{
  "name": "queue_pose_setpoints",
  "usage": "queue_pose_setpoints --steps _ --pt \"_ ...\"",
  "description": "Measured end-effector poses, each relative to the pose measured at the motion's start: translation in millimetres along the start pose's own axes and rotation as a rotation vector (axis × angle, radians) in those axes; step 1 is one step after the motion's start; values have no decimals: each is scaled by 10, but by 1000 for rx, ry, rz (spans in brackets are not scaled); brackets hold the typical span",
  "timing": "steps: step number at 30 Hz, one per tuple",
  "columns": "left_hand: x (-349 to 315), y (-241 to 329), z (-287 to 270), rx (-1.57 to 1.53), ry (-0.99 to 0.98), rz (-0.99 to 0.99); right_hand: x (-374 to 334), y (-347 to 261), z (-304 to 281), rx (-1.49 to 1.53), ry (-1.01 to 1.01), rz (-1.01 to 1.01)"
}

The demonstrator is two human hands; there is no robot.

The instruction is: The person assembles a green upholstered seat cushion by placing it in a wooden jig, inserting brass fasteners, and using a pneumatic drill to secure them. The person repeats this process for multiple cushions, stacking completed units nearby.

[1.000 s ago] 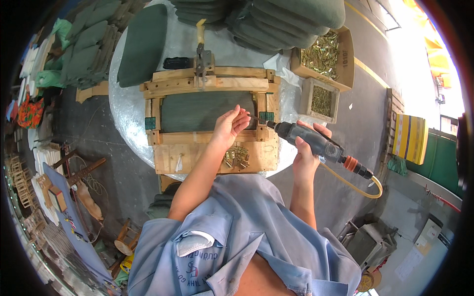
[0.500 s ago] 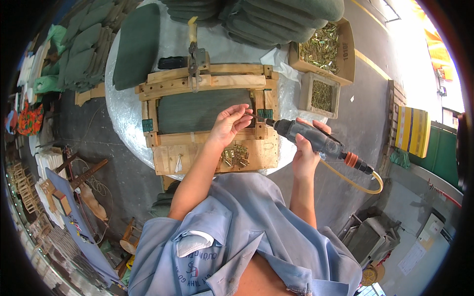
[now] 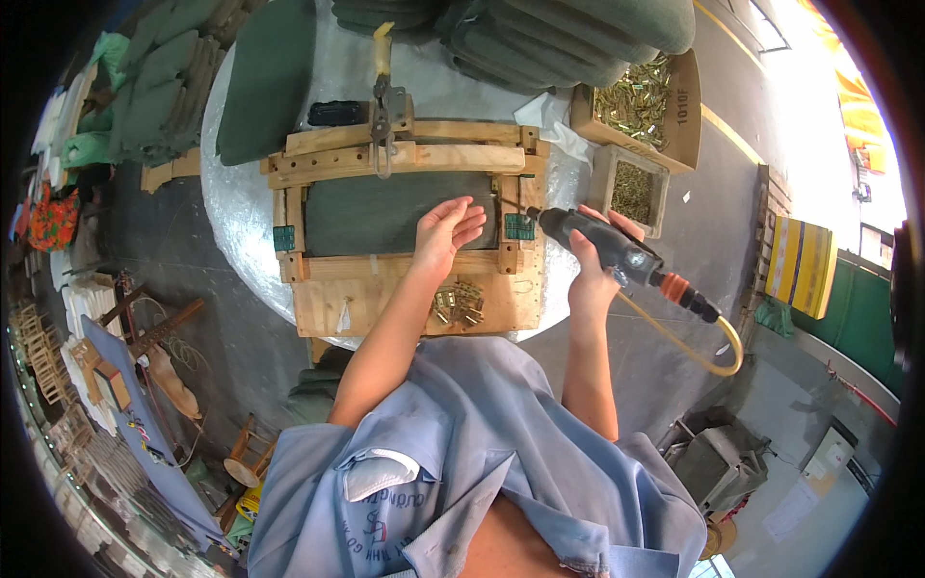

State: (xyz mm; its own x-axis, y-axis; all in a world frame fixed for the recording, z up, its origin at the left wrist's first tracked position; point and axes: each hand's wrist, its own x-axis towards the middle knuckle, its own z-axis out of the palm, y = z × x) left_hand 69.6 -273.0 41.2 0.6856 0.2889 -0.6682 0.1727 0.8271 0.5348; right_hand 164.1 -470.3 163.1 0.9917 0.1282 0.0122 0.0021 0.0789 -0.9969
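Note:
My right hand [image 3: 591, 275] grips a dark power screwdriver [image 3: 631, 258] with an orange collar and a yellow hose. Its long bit [image 3: 514, 204] points left over the right side of a wooden frame [image 3: 453, 157]. Inside the frame lies a dark green fabric panel [image 3: 385, 207]. Above the panel's right part, my left hand [image 3: 445, 236] has its fingers stretched and slightly apart, clear of the bit. Nothing shows in those fingers, though the palm is partly hidden. A metal toggle clamp [image 3: 383, 125] with a yellowish handle sits on the frame's far bar.
Small brass fittings [image 3: 458, 303] are heaped on the wooden board [image 3: 385, 306] nearest me. A cardboard box [image 3: 686, 111] of brass pieces and a tray [image 3: 659, 197] of screws stand at right. Green cushions [image 3: 568, 39] are stacked at the back of the plastic-covered round table [image 3: 241, 226].
My left fingers have come away from the screwdriver bit and loosened. The screwdriver has shifted slightly, and its bit now tilts higher over the frame's right side.

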Motion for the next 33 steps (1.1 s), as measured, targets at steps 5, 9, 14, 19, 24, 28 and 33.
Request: queue_pose_setpoints --steps 5,9,14,19,24,28,33 --pt "19 -31 4 63 28 35 164 145 118 -122 -65 -101" --pt "22 -7 16 90 23 20 211 191 185 -163 -93 -97" --pt "15 -5 20 97 12 22 257 246 226 -180 -108 -72" --pt "-7 -27 -5 98 -4 21 276 227 316 -224 -143 -99" --pt "35 -86 -13 87 -31 48 415 126 589 -474 -294 -228" --pt "91 -156 -70 99 -53 43 513 74 910 -607 -359 -226" --pt "-58 68 -219 -140 -182 -5 480 143 683 -374 -281 -110"
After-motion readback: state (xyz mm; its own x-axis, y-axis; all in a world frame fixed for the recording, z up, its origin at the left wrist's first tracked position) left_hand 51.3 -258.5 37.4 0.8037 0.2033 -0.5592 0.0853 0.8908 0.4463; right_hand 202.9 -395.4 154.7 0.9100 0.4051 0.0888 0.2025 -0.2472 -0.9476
